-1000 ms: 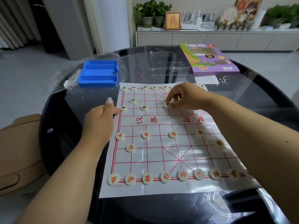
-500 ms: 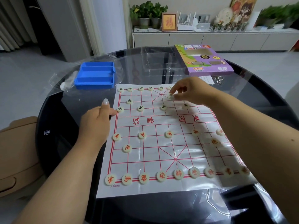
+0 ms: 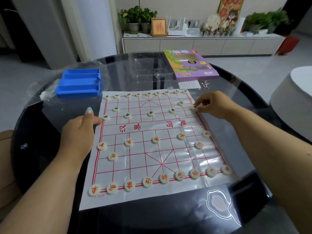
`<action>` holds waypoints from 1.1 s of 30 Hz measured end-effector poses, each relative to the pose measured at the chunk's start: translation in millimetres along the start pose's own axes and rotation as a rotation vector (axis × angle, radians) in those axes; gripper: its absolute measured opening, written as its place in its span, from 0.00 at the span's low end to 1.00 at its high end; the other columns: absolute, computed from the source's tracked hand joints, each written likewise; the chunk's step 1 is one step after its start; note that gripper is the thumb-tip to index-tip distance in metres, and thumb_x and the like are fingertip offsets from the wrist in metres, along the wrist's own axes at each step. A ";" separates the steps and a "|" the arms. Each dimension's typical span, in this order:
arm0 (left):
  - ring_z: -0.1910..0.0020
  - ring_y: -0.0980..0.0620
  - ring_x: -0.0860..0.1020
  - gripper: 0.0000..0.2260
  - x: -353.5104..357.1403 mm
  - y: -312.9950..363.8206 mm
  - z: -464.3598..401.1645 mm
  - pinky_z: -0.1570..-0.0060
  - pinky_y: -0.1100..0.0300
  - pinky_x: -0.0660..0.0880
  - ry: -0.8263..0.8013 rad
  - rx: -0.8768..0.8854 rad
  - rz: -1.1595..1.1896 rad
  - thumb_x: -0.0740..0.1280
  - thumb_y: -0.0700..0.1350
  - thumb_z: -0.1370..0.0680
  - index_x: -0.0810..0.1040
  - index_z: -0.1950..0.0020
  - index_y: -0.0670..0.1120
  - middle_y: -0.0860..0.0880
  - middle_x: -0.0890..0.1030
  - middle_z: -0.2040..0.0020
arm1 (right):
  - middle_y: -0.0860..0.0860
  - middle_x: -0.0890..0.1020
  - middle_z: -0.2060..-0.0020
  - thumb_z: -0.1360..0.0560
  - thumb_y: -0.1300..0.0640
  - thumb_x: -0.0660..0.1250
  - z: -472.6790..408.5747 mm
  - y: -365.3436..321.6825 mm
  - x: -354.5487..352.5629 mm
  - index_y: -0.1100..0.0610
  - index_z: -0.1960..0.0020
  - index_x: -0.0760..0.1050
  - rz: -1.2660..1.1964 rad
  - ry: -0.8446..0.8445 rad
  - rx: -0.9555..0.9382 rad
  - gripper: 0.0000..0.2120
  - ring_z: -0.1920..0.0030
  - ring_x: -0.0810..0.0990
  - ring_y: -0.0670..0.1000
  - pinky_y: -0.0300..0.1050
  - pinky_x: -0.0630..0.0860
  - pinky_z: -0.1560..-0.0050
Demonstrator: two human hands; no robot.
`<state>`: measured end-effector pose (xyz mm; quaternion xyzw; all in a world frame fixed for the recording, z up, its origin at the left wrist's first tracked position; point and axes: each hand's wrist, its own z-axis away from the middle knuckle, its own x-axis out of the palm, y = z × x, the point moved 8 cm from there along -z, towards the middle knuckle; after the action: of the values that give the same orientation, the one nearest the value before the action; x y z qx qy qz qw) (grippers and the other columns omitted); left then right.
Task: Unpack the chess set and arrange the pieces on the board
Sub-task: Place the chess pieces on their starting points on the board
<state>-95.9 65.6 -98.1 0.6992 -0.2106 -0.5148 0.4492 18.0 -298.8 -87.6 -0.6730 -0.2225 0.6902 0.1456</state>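
Thirty-two discs by my count, sixteen red (image 3: 156, 139) and sixteen black (image 3: 150, 113), each side laid out as nine, two and five.

- **Far left:** one blue tray (image 3: 79, 83) lies on the tabletop (image 3: 42, 132).
- **Left hand (image 3: 77, 137):** it rests at the edge of the board (image 3: 143, 159). The fingers are loose and hold nothing, and one fingertip presses the sheet down.
- **Board:** I judge it a thin, creased, glossy sheet that will slide on the glass, so I would keep it pinned.
- **Discs:** they look small, light, hard and smooth, and are best pinched across the rim.
- **Behind:** one purple box (image 3: 190, 65).
- **Right hand (image 3: 214, 105):** its fingers pinch the end black disc (image 3: 195, 107) at the board's right border.
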 end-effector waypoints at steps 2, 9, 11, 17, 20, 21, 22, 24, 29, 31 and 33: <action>0.64 0.65 0.70 0.24 0.2 0.0 0.6 0.66 0.69 0.62 0.002 -0.009 0.000 0.49 0.56 0.17 0.82 0.45 0.45 0.63 0.72 0.62 | 0.48 0.74 0.70 0.28 0.55 0.73 1.4 4.7 1.5 0.56 0.52 0.81 0.012 -0.002 0.005 0.07 0.71 0.68 0.47 0.40 0.64 0.70; 0.64 0.66 0.69 0.24 -0.6 2.0 2.4 0.66 0.69 0.61 0.017 -0.009 -0.006 0.49 0.55 0.17 0.81 0.46 0.45 0.62 0.72 0.62 | 0.46 0.74 0.70 0.28 0.53 0.72 -1.1 4.1 3.8 0.53 0.50 0.81 0.047 0.027 -0.013 0.08 0.70 0.70 0.47 0.42 0.64 0.68; 0.64 0.65 0.69 0.24 -0.2 1.4 2.0 0.66 0.69 0.61 0.014 -0.011 0.000 0.49 0.56 0.17 0.82 0.45 0.44 0.62 0.72 0.62 | 0.45 0.74 0.69 0.28 0.54 0.72 -1.5 1.9 4.4 0.53 0.48 0.81 0.064 0.031 -0.017 0.09 0.70 0.70 0.46 0.41 0.65 0.68; 0.63 0.65 0.70 0.24 -0.6 -0.4 0.4 0.66 0.68 0.62 0.019 -0.021 0.007 0.50 0.55 0.17 0.82 0.46 0.44 0.62 0.73 0.62 | 0.47 0.72 0.69 0.28 0.55 0.72 -1.2 -20.4 1.0 0.53 0.47 0.80 0.039 0.087 -0.097 0.10 0.70 0.69 0.45 0.39 0.64 0.70; 0.63 0.65 0.69 0.24 -0.7 -0.3 -0.7 0.65 0.68 0.62 0.019 -0.004 -0.008 0.49 0.55 0.17 0.82 0.45 0.44 0.58 0.75 0.57 | 0.46 0.73 0.69 0.29 0.55 0.72 -1.0 -36.2 6.9 0.53 0.48 0.81 0.045 0.086 -0.158 0.10 0.70 0.69 0.45 0.38 0.63 0.70; 0.63 0.65 0.69 0.24 -0.7 -0.2 -1.0 0.65 0.69 0.62 0.018 0.002 -0.013 0.49 0.55 0.17 0.82 0.45 0.44 0.56 0.75 0.55 | 0.45 0.73 0.69 0.29 0.55 0.73 -0.9 -41.8 10.0 0.53 0.48 0.81 0.051 0.078 -0.180 0.10 0.69 0.69 0.45 0.38 0.64 0.69; 0.63 0.65 0.69 0.24 -0.7 0.0 -1.3 0.65 0.68 0.62 0.016 0.004 -0.016 0.49 0.55 0.17 0.82 0.45 0.44 0.56 0.75 0.54 | 0.45 0.73 0.68 0.29 0.54 0.73 -0.6 -47.0 13.1 0.53 0.48 0.81 0.058 0.067 -0.200 0.11 0.68 0.70 0.45 0.39 0.65 0.68; 0.63 0.65 0.70 0.24 -0.5 -0.6 -1.7 0.65 0.68 0.62 0.012 0.002 -0.015 0.49 0.55 0.17 0.82 0.46 0.44 0.55 0.75 0.55 | 0.46 0.75 0.64 0.30 0.53 0.73 -0.6 -55.6 18.9 0.52 0.47 0.81 0.082 0.039 -0.232 0.11 0.65 0.72 0.46 0.40 0.68 0.65; 0.60 0.61 0.74 0.22 0.5 -3.9 -3.1 0.65 0.66 0.65 -0.005 -0.013 0.014 0.50 0.56 0.17 0.81 0.50 0.48 0.62 0.74 0.61 | 0.50 0.77 0.59 0.30 0.55 0.72 -2.1 -65.1 25.8 0.52 0.46 0.81 0.122 0.004 -0.269 0.13 0.61 0.73 0.49 0.43 0.70 0.60; 0.60 0.60 0.75 0.23 0.1 -4.6 -3.5 0.64 0.65 0.66 -0.004 -0.013 0.015 0.50 0.57 0.17 0.82 0.49 0.48 0.61 0.75 0.61 | 0.51 0.78 0.59 0.30 0.55 0.72 -3.1 -65.9 27.5 0.52 0.45 0.80 0.135 -0.014 -0.263 0.13 0.60 0.74 0.50 0.45 0.72 0.59; 0.60 0.59 0.76 0.23 0.3 -5.3 -3.8 0.65 0.65 0.67 -0.009 -0.014 0.017 0.50 0.57 0.17 0.82 0.49 0.48 0.60 0.76 0.61 | 0.50 0.77 0.59 0.30 0.55 0.72 -4.3 -66.9 29.4 0.51 0.45 0.80 0.155 -0.030 -0.260 0.13 0.59 0.74 0.50 0.46 0.73 0.58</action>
<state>-93.2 69.6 -102.5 0.6918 -0.2152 -0.5156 0.4575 14.2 -226.2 -79.3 -0.6910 -0.2595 0.6747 0.0000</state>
